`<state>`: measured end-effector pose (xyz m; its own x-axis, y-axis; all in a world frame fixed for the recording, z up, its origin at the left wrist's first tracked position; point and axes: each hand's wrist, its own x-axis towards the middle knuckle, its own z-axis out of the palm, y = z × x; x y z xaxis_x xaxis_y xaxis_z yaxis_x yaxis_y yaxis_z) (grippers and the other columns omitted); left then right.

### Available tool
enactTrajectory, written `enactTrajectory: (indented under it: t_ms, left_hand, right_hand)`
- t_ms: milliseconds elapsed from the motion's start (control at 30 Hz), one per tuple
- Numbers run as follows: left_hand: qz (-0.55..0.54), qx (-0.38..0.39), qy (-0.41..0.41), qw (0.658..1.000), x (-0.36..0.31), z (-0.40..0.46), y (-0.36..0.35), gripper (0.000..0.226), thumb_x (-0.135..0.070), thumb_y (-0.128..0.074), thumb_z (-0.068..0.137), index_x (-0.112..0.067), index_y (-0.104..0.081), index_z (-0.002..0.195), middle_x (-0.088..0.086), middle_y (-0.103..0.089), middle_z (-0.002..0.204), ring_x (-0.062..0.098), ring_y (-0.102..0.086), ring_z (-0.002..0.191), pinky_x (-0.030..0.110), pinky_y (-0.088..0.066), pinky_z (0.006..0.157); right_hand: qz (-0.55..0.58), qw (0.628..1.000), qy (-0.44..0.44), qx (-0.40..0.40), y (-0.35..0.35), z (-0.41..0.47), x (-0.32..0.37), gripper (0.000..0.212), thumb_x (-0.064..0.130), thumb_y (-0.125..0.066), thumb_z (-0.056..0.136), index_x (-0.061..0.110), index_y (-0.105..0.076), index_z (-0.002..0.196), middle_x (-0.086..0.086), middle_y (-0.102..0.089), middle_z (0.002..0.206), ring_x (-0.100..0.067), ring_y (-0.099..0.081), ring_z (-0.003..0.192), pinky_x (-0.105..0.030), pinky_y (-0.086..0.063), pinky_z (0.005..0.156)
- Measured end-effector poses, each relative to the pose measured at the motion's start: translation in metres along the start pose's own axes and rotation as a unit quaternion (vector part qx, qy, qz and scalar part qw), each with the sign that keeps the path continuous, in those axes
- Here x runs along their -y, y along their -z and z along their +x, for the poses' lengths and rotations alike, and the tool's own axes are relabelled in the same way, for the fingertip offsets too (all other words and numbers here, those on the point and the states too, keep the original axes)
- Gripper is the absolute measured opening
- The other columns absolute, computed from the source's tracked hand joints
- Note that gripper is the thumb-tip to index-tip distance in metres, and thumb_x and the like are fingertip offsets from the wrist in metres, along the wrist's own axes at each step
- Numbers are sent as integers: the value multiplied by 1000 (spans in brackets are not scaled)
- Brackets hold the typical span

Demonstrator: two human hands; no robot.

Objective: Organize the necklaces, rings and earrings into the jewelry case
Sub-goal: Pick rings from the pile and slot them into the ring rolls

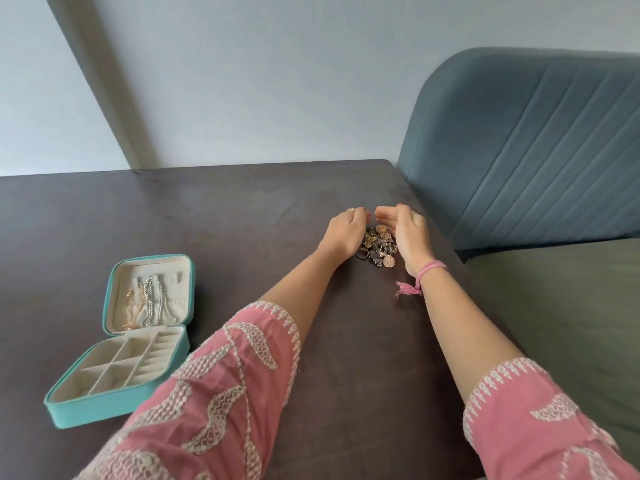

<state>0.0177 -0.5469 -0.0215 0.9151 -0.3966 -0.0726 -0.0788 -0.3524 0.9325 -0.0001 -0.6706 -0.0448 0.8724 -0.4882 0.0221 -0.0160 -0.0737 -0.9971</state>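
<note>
Left of the heap, an open teal zip jewelry case holds chain necklaces in its lid; mixed metal rings and earrings lie between loosely cupped fingers of left hand and right hand, nothing gripped.

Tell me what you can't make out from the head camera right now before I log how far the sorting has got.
- Pile of jewelry: pieces too small and tangled to count or sort by type; left hand and right hand flank it.
- Left fingertips: curled out of sight, so any grip is unclear.
- Jewelry case tray: the near wall hides the front compartments' floors.
- Necklaces in the lid: chains overlap, number unclear.
</note>
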Motion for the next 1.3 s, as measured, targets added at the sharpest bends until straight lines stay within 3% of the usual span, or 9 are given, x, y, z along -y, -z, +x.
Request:
enactTrajectory:
  t_ms: [133,300,500,667,867,1100,1300]
  left_hand:
    - [-6,2,1,1000,-1,2,2,60,-36,-24,82,-8,-67,112,11,-67,119,23,-58,115,39,-39,106]
    - [-43,2,7,999,6,-1,4,59,-37,-27,78,-10,-69,109,8,-69,115,21,-60,113,39,-41,106]
    - [-87,-1,13,996,10,-22,10,44,-21,-28,93,-10,-69,106,6,-70,113,17,-61,111,34,-40,106]
    - [-127,-20,18,992,22,-47,16,45,-15,-27,95,-2,-67,112,9,-69,115,16,-62,108,28,-44,101]
    - [-142,-40,-2,989,32,-92,25,41,-17,-27,96,-18,-67,102,4,-69,113,12,-62,109,26,-44,99]
    - [-138,-52,-7,989,37,-145,37,43,-14,-24,99,-22,-66,105,0,-67,113,8,-60,111,20,-42,94]
    - [-151,-65,11,986,40,-181,43,44,-14,-24,101,-9,-65,118,2,-67,116,8,-60,112,18,-43,97]
  right_hand:
    - [1,1000,7,4,-6,-1,-1,42,22,-33,89,12,-74,88,-8,-75,90,-20,-71,90,-36,-54,90]
    - [27,1000,1,9,-6,-10,2,44,17,-30,91,12,-73,83,-11,-75,88,-22,-71,89,-36,-54,90]
    - [69,997,-26,34,-8,-32,6,46,15,-27,94,1,-71,95,-15,-73,93,-24,-70,93,-23,-53,74]
    - [99,993,-31,58,-12,-54,5,44,14,-28,94,2,-71,92,-19,-72,96,-26,-69,95,-28,-52,83]
    - [106,991,-23,82,-21,-92,3,45,12,-27,96,5,-71,88,-16,-72,93,-24,-69,93,-30,-52,87]
    - [110,987,-30,114,-26,-138,7,46,13,-27,97,4,-72,92,-17,-73,97,-25,-69,97,-31,-52,91]
    - [114,984,-27,133,-28,-169,8,47,12,-26,98,4,-72,92,-15,-73,97,-22,-69,95,-24,-52,83]
